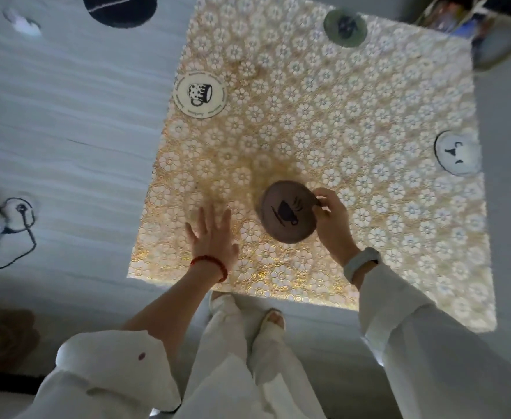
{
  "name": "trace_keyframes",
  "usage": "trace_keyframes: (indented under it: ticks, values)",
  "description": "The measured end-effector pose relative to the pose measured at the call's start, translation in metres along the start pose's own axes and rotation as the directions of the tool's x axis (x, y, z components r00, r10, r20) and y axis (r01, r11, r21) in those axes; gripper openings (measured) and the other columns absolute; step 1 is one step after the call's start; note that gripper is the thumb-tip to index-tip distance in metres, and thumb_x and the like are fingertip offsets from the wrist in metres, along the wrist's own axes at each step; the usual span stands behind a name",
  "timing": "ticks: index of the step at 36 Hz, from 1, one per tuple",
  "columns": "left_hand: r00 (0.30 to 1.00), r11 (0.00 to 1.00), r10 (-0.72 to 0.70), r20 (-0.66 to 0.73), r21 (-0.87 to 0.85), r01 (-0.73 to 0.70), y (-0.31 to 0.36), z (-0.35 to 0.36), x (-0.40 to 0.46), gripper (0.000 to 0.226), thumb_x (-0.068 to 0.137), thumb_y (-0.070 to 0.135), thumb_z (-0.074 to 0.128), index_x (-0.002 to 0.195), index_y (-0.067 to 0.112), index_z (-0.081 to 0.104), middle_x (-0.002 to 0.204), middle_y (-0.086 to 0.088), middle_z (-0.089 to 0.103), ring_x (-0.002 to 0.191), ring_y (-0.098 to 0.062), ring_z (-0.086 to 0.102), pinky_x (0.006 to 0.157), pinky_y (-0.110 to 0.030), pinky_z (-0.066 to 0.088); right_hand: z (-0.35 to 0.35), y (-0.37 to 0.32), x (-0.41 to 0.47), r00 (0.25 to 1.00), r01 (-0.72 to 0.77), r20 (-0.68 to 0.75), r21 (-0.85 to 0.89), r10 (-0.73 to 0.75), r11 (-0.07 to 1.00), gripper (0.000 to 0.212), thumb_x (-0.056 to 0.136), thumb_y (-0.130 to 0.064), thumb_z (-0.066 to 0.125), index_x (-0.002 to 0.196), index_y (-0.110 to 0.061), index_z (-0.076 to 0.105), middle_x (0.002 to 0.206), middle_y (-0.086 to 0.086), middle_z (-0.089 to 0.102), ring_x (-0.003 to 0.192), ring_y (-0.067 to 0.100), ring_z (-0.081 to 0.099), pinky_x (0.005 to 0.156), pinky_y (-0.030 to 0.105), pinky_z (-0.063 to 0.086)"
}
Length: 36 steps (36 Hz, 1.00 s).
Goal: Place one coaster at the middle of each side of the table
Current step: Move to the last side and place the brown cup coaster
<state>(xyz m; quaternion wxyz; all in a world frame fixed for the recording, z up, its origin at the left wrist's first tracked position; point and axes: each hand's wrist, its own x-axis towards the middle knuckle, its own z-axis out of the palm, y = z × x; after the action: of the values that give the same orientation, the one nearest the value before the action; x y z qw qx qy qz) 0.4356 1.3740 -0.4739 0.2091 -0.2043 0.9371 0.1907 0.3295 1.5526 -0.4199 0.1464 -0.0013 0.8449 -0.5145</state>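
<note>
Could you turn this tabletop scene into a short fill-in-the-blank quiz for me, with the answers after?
1. The right hand holds a brown coaster printed with a steaming ____.
2. The number of coasters lying flat at the edges of the table is ____.
3. The left hand, fingers spread and holding nothing, wears a ____ bracelet at the wrist.
4. The cream coaster at the table's left edge shows a ____.

Answers: cup; three; red; mug
</note>
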Motion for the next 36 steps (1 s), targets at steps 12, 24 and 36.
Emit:
trace_keyframes:
  ticks: [12, 24, 36]
  values:
    - [0.971, 0.971, 0.24, -0.015, -0.005, -0.24, 0.085, 0.061, -0.042, 0.06, 0.083, 0.021, 0.044, 0.138, 0.026, 0.021, 0.152, -0.006, 0.012, 0.141, -0.03, -0.001, 0.112, -0.061, 0.003, -0.102, 0.077, -0.027, 0.964, -0.109, 0.206, -0.265, 0.166, 0.958, 0.023, 0.087, 0.001, 0.047, 0.104, -0.004, 0.063, 0.107, 0.011, 0.062, 0.096, 0.021, 0.053, 0.081, 0.03, 0.043]
    - [0.97, 0.972, 0.231, -0.07, -0.031, -0.234, 0.093, 0.083, -0.054, 0.054, 0.086, 0.024, 0.045, 0.137, 0.032, 0.027, 0.155, -0.004, 0.0, 0.142, -0.026, -0.007, 0.112, -0.052, -0.008, -0.08, 0.083, -0.019, 0.921, 0.179, 0.39, -0.392, -0.013, 0.902, 0.025, 0.092, -0.006, 0.04, 0.107, -0.004, 0.06, 0.105, 0.013, 0.064, 0.076, 0.01, 0.052, 0.069, 0.021, 0.045]
    - [0.955, 0.957, 0.289, -0.062, 0.002, -0.29, 0.088, 0.081, -0.056, 0.058, 0.079, 0.031, 0.052, 0.134, 0.031, 0.032, 0.154, -0.005, 0.007, 0.141, -0.027, -0.004, 0.112, -0.059, 0.004, -0.093, 0.1, -0.049, 0.96, 0.249, 0.239, -0.483, -0.148, 0.84, 0.04, 0.083, 0.0, 0.048, 0.121, -0.012, 0.05, 0.131, 0.012, 0.048, 0.121, 0.029, 0.042, 0.101, 0.045, 0.042]
